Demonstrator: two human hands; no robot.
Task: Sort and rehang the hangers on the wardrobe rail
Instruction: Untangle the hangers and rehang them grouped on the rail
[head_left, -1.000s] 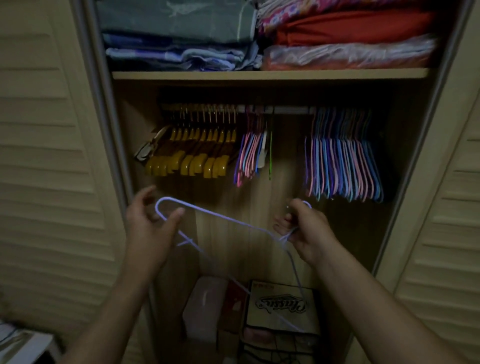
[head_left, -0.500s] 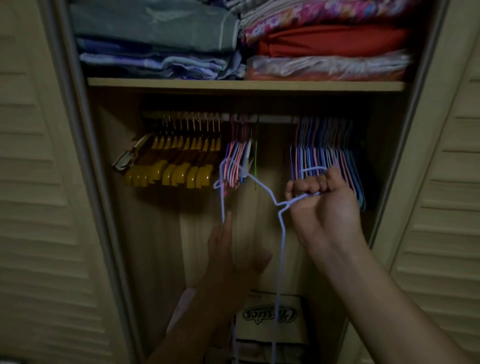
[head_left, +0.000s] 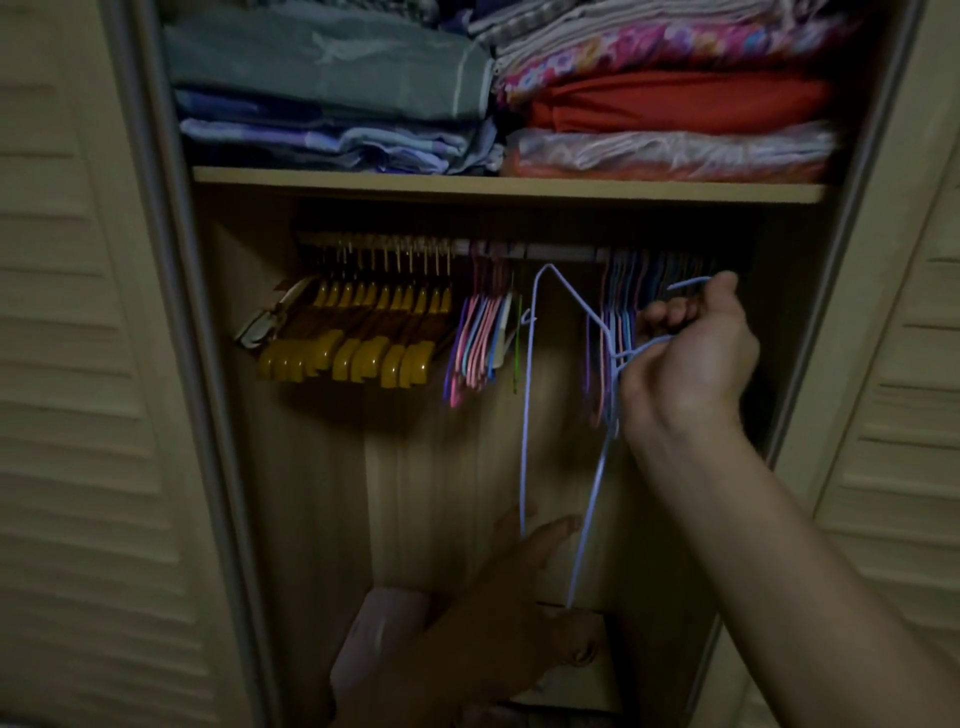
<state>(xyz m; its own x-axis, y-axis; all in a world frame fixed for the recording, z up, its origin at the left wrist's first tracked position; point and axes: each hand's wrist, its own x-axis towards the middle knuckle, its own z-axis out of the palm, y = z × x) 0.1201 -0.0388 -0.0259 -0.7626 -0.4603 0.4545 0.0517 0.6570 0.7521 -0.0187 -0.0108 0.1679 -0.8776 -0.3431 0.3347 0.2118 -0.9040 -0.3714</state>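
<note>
- The person's right hand (head_left: 693, 358) is raised in front of the wardrobe rail, its grip closed around the neck of a thin pale-blue wire hanger (head_left: 524, 415), whose hook (head_left: 691, 283) juts out above the knuckles.
- The hanger is turned on its side: one corner points up just below the metal wardrobe rail (head_left: 550, 253), and its long wires run down toward the left hand.
- The left hand (head_left: 524, 582) is low and in shadow, fingers spread and loose with the grip open, just beside the hanger's lower wires; whether it touches them cannot be told.
- A row of yellow-tipped brown wooden hangers (head_left: 358, 338) hangs at the left end of the rail.
- Next to them hangs a small bunch of pink, blue and purple thin hangers (head_left: 475, 343).
- A larger bunch of mixed-colour thin hangers (head_left: 621, 312) hangs at the right, partly behind the right hand.
- Folded fabrics (head_left: 322, 78) in grey, blue, red and floral pink lie stacked on the wooden shelf (head_left: 467, 184) above the rail.
- Cream louvred doors (head_left: 62, 364) stand on either side.
</note>
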